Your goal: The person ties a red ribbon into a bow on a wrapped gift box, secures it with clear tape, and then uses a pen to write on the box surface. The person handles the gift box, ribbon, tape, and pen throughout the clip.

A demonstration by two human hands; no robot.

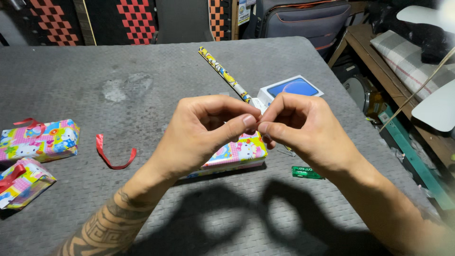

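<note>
My left hand (pixel 204 132) and my right hand (pixel 301 128) meet in front of me above the grey table (pixel 142 85), fingertips pinched together on something very small; what it is cannot be made out. Under them lies a box wrapped in colourful cartoon paper (pixel 241 151), partly hidden by my hands. A loose red ribbon (pixel 111 156) curls on the table to the left of my left hand.
Two wrapped gifts with red ribbon (pixel 40 140) (pixel 21 182) lie at the left edge. A roll of wrapping paper (pixel 222 73) and a white box with a blue picture (pixel 291 87) lie beyond my hands. A green lighter (pixel 307 172) rests by my right wrist. Shelves and clutter stand to the right.
</note>
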